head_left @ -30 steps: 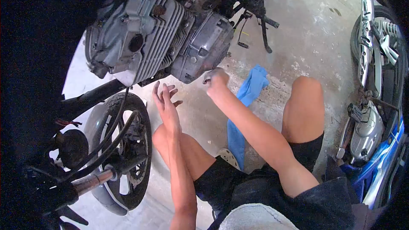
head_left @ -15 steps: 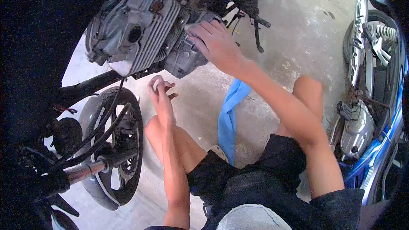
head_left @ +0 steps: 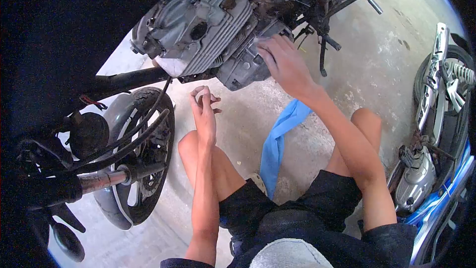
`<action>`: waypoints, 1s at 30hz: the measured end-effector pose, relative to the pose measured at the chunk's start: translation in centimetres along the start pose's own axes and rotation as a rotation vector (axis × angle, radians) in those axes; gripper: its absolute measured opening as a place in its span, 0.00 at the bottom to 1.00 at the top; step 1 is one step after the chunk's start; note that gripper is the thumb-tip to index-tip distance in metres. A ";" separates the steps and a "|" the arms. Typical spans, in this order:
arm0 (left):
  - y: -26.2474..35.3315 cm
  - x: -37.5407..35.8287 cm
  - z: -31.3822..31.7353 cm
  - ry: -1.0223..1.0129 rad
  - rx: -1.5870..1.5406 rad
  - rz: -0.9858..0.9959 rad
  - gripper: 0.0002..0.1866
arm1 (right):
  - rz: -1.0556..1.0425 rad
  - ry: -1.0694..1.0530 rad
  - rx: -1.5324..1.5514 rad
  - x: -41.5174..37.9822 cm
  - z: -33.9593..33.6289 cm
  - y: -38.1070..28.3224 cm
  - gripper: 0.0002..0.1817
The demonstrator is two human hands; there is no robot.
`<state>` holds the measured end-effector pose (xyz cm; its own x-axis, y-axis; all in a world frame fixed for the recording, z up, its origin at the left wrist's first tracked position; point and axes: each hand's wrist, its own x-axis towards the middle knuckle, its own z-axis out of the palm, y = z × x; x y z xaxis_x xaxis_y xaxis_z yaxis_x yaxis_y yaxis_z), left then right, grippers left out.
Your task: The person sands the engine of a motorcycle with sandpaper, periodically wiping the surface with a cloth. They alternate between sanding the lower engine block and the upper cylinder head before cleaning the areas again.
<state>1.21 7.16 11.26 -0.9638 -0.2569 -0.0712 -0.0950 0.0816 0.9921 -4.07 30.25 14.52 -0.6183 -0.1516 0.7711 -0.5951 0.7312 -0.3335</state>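
1. Engine [head_left: 208, 25]: grey finned motorcycle engine, mounted in the frame at 12 o'clock of the view, tilted, with a smooth side cover [head_left: 245, 64] at its lower right.
2. Right hand [head_left: 285, 62]: fingers spread and loosely extended, palm down, laid flat against the side cover; touching the engine at its 4 o'clock edge. Nothing gripped.
3. Left hand [head_left: 203, 109]: raised just below the engine, at its 6 o'clock, apart from it. Fingers partly curled, thumb meeting the fingertips; whether anything small is pinched there cannot be told.
4. Blue cloth [head_left: 280, 139]: long strip lying on the concrete floor [head_left: 357, 54], between the knees, at 5 o'clock of the right hand, untouched.
5. Front wheel [head_left: 144, 164]: black tyre and mudguard, at 8 o'clock of the left hand, near but apart.
6. Blue motorcycle [head_left: 436, 168]: second machine, at 3 o'clock of the view, well apart from both hands.
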 end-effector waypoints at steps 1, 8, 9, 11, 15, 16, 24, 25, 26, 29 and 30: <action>-0.1 0.2 -0.2 -0.002 0.004 -0.007 0.19 | 0.105 0.044 0.169 0.5 -0.9 -0.6 0.09; -0.6 0.8 -0.9 -0.022 0.010 0.029 0.20 | -0.262 0.260 0.283 6.2 -2.6 -6.3 0.16; 0.1 0.4 -0.7 -0.015 0.012 0.017 0.20 | -0.308 0.231 0.197 6.7 -2.5 -7.2 0.20; 0.3 0.4 -0.7 0.007 0.002 0.026 0.20 | -0.326 0.135 0.083 6.5 -1.7 -8.8 0.20; 0.2 0.5 -1.3 0.011 -0.011 0.007 0.21 | -0.305 0.097 -0.055 5.5 0.1 -9.5 0.21; 0.2 0.6 -1.4 0.001 -0.018 -0.009 0.21 | -0.317 0.099 -0.130 5.5 -0.2 -9.4 0.19; 1.0 -0.2 -1.3 0.005 -0.070 0.050 0.21 | -0.466 -0.019 -0.165 5.8 -0.8 -10.2 0.20; 1.0 -0.2 -1.2 -0.001 -0.089 0.058 0.21 | -0.538 -0.060 -0.155 5.9 -0.8 -10.0 0.20; 1.1 -0.2 -1.1 0.002 -0.093 0.061 0.21 | -0.543 -0.060 -0.155 5.9 -1.0 -9.8 0.20; 0.3 0.2 -1.6 -0.011 -0.116 0.072 0.19 | -0.663 -0.045 -0.213 6.0 -1.2 -10.2 0.20; 0.0 0.4 -1.6 -0.009 -0.130 0.072 0.19 | -0.643 -0.088 -0.265 6.1 -1.1 -11.1 0.21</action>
<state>1.18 5.54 11.37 -0.9692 -0.2464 0.0005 0.0070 -0.0255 0.9996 -0.69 21.96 23.52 -0.2318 -0.6534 0.7207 -0.7183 0.6145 0.3261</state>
